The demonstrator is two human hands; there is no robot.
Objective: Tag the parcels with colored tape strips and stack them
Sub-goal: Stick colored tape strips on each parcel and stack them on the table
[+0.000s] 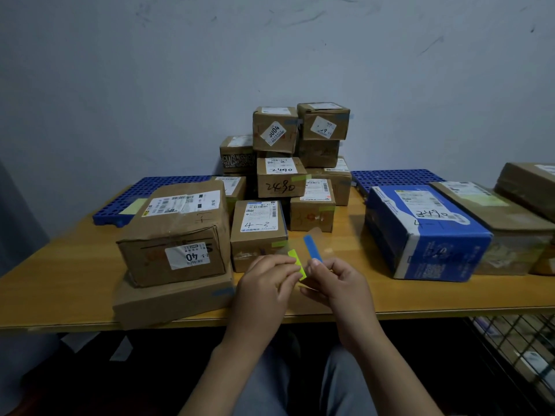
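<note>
My left hand (268,282) and my right hand (338,282) meet over the front edge of the wooden table (60,283). Between them is a clear backing sheet (318,235) carrying a yellow-green tape strip (297,264) and a blue tape strip (312,249). The left fingers pinch the yellow-green strip; the right fingers hold the sheet at the blue strip's lower end. Just behind stands a small cardboard parcel marked 4-3 (258,232). A pile of small parcels (297,157) rises at the back against the wall.
A large cardboard box (177,232) sits on a flat box (171,301) at the left front. A blue printed box (420,232) and brown parcels (492,217) lie at the right. Blue perforated pallets (396,177) lie behind. A wire rack (516,349) is below right.
</note>
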